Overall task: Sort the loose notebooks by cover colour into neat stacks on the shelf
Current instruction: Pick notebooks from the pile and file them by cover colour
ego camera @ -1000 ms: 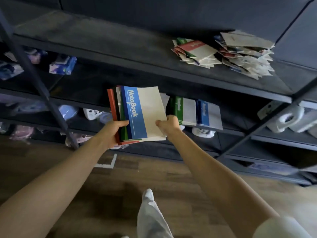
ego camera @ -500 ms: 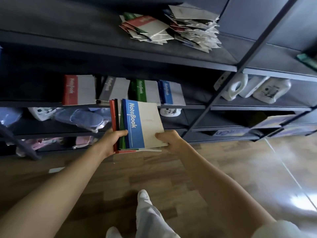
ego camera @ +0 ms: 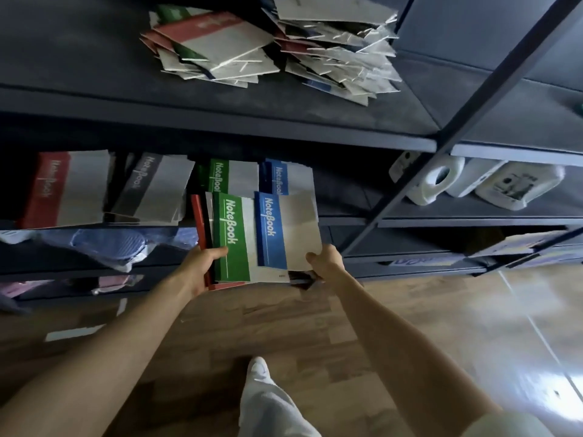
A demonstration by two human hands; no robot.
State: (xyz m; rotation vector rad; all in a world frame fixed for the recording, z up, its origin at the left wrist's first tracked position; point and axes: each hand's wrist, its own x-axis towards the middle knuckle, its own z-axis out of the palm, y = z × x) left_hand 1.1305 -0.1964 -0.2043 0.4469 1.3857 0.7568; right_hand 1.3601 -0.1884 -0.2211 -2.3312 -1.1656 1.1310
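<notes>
Our left hand point(ego camera: 202, 263) is curled round the left edge of a bundle of notebooks point(ego camera: 266, 274), its thumb lying on the green notebook point(ego camera: 232, 238) that tops the bundle. Our right hand point(ego camera: 325, 260) pinches the lower right corner of a blue notebook point(ego camera: 284, 228), which overlaps the right side of the green one. The hands are apart, one at each side of the bundle, held in front of the shelf point(ego camera: 344, 220).

In the bundle we count one green cover, one red edge point(ego camera: 197, 216) at the far left and a dark edge between them; whatever lies beneath is hidden.

Just beyond the hands we count four stacks on the shelf: a red stack point(ego camera: 66, 190), a grey stack point(ego camera: 154, 187), a green stack point(ego camera: 232, 176) and a blue stack point(ego camera: 285, 178), the last partly covered by the blue notebook.

Above the hands, on the upper board point(ego camera: 94, 74), lie two untidy heaps of mixed notebooks point(ego camera: 214, 48); the one on the right-hand side is cut off at the top.

Past the right hand, behind a slanting post point(ego camera: 492, 86), sit three white objects point(ego camera: 517, 187) that we cannot identify. Beyond the left hand, on the side away from the right, are bluish bagged things point(ego camera: 107, 247), too blurred to name. Below the hands is the wooden floor point(ego camera: 410, 326) and one pale trouser leg point(ego camera: 268, 405).
</notes>
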